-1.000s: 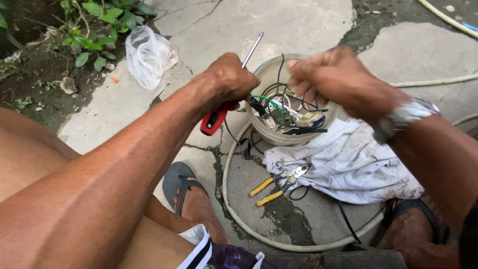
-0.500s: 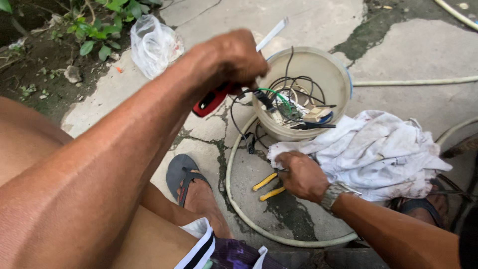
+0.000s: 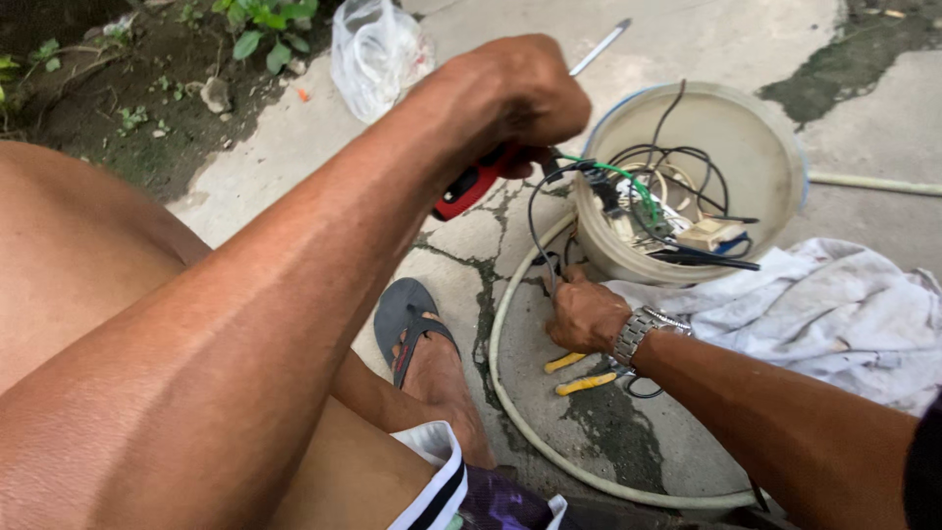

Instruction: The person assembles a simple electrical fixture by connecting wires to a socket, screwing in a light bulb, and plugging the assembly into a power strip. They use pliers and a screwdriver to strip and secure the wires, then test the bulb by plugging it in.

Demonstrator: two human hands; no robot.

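Observation:
My left hand (image 3: 520, 93) is clenched around a screwdriver with a red handle (image 3: 469, 188); its metal shaft (image 3: 599, 47) sticks out past my knuckles. The hand hovers at the left rim of a pale round tub (image 3: 785, 147) holding tangled wires (image 3: 667, 196) and small electrical parts. My right hand (image 3: 586, 314), with a metal wristwatch, is low on the concrete just below the tub. Its fingertips pinch a black wire (image 3: 535, 231) that loops out of the tub. Yellow-handled pliers (image 3: 586, 383) lie right under that wrist.
A white cloth (image 3: 834, 304) lies crumpled right of the tub. A pale hose (image 3: 498, 393) curves around the work spot. A clear plastic bag (image 3: 378, 54) sits at the back by soil and weeds. My foot in a grey sandal (image 3: 407, 319) rests on cracked concrete.
My right hand left the tub, dropped to the ground by the pliers, then shifted up to the black wire. My left hand with the screwdriver has stayed at the tub's rim.

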